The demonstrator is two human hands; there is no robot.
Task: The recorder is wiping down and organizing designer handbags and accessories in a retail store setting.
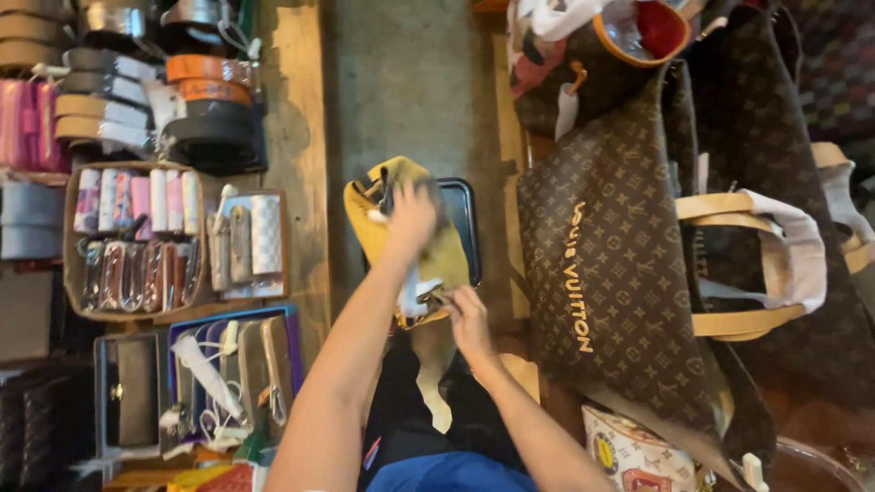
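Observation:
A small yellow bag (383, 228) lies in front of me over a dark rectangular tray (463, 228) on the floor. My left hand (412, 217) rests on top of the bag, fingers curled over its upper part, blurred by motion. My right hand (467, 319) pinches the bag's lower end, where white paper stuffing (415, 296) and a pale strap (436, 383) hang out. Both hands are on the bag.
On the left a wooden shelf (301, 137) carries rolled belts (205, 100), a tray of wallets (137, 237) and boxed purses (232, 374). On the right lies a large brown patterned tote (611, 273) with tan handles (738, 264), with more bags behind it. Bare concrete floor (410, 82) lies ahead.

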